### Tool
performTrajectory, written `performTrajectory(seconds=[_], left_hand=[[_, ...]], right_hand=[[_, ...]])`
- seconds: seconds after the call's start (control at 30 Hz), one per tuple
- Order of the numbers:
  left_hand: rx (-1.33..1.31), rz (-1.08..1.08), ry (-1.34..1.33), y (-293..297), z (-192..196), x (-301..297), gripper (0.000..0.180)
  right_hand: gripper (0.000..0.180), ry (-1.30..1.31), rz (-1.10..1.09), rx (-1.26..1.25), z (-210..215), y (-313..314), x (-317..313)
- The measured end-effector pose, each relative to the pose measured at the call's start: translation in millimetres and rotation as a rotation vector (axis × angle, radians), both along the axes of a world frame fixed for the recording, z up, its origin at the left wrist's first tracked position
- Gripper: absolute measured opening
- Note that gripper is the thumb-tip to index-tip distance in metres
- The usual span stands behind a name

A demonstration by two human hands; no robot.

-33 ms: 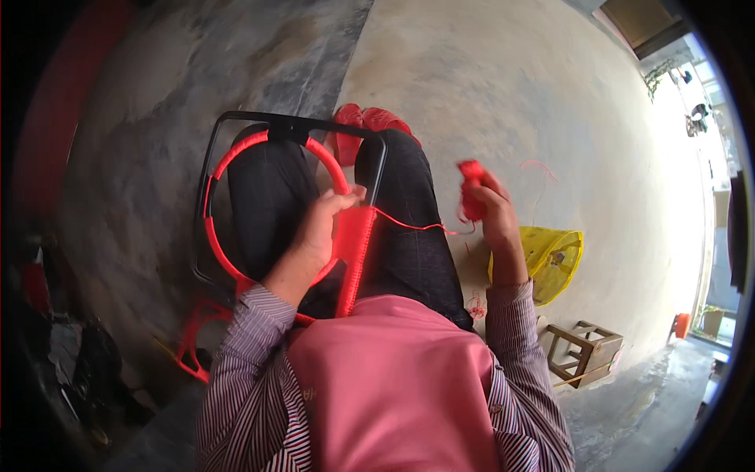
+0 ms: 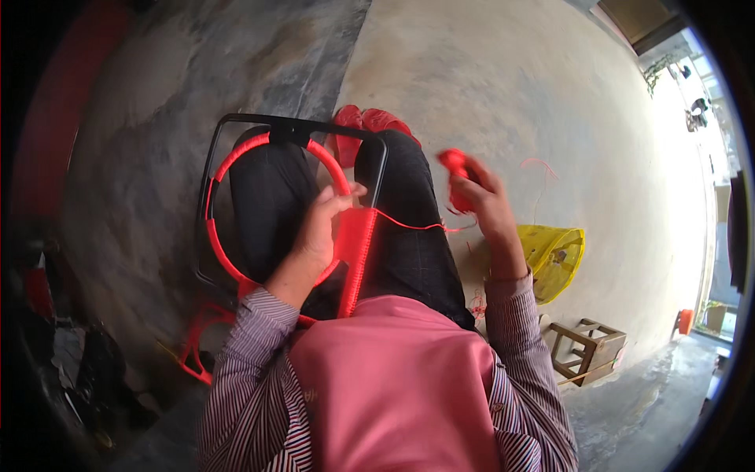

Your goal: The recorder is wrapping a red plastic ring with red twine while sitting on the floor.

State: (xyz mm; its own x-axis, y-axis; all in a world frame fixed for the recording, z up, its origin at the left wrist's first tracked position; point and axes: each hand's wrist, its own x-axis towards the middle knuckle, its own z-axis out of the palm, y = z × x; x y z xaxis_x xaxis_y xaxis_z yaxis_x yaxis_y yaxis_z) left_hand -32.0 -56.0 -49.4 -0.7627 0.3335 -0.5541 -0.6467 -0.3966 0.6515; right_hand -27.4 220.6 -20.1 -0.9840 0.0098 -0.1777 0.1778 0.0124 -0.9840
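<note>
A black metal frame (image 2: 334, 127) lies across my thighs, with a red-wrapped ring (image 2: 327, 162) inside it. Along the frame's right side, a red covering (image 2: 359, 245) has a row of stitches at its edge. My left hand (image 2: 318, 234) grips the ring's right part beside that covering; some fingers are hidden behind it. Off to the right, above the floor, my right hand (image 2: 489, 206) is closed around a bundle of red cord (image 2: 458, 191), slightly blurred. A thin red strand (image 2: 417, 227) runs slackly from the covering over my thigh to this hand.
On the floor to my right stand a yellow basket (image 2: 543, 294) and a small wooden stool (image 2: 590, 346). Loose red cord (image 2: 477, 303) lies near my right thigh. Another red frame (image 2: 191, 346) rests at the lower left, close to dark clutter (image 2: 86, 354).
My right hand has shifted a little to the left and up with the cord bundle. My left hand and the frame are almost unmoved.
</note>
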Motion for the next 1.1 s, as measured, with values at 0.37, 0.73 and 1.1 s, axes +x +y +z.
performTrajectory(seconds=[0.37, 0.73, 1.1], left_hand=[[0.241, 0.042, 0.282, 12, 21, 1, 0.069], [0.253, 0.015, 0.015, 5, -1, -6, 0.046], [-0.027, -0.274, -0.036, 9, 20, -12, 0.021]], right_hand=[[0.031, 0.683, 0.243, 0.578, 1, -75, -49], [0.036, 0.233, 0.258, 0.589, -19, -51, -10], [0.036, 0.369, 0.22, -0.949, 72, 3, 81]])
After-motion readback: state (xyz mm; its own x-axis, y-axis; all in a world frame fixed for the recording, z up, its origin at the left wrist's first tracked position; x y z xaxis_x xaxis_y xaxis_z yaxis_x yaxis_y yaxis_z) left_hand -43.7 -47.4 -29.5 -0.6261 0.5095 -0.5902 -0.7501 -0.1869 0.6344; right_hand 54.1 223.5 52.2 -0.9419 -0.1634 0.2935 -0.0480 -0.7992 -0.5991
